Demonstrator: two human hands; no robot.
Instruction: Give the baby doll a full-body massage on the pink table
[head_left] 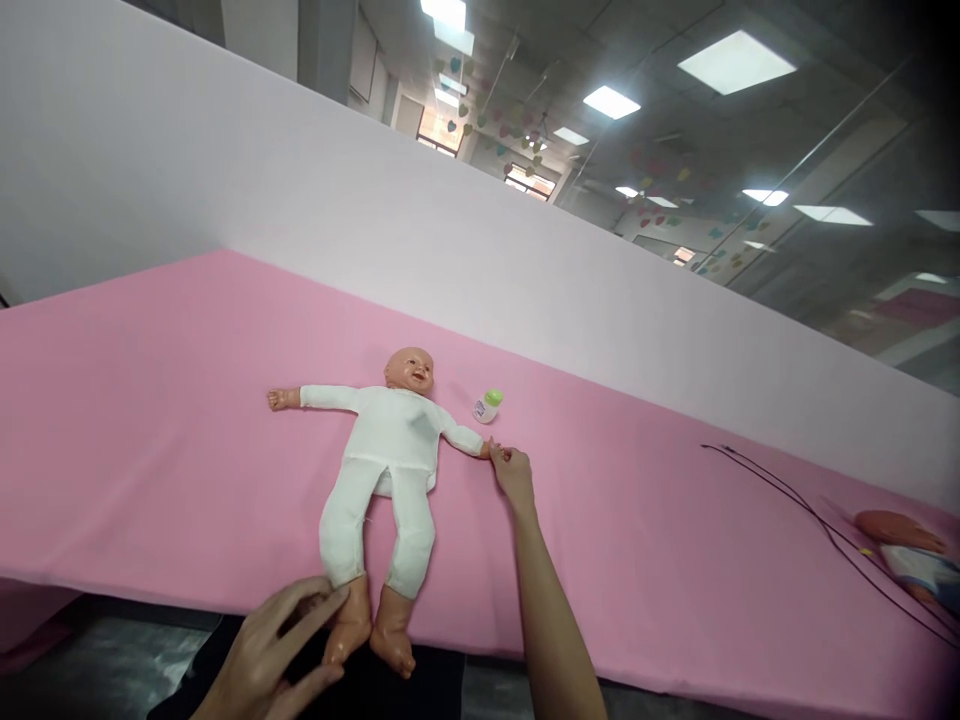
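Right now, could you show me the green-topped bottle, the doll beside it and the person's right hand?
Bottle (487,408): head view, on its body below the cap.
Doll (391,432): head view, on its white torso.
Right hand (514,475): head view, on its back.

Slender fingers (309,626), bare right forearm (553,610), black clothing (436,688)

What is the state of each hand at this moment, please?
Left hand: open, at the white-clad doll's ankle.
Right hand: closed, holding the same doll's hand.

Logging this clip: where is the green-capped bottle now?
In the head view, the bottle is on the pink cloth, just right of the middle doll, beyond the right hand.
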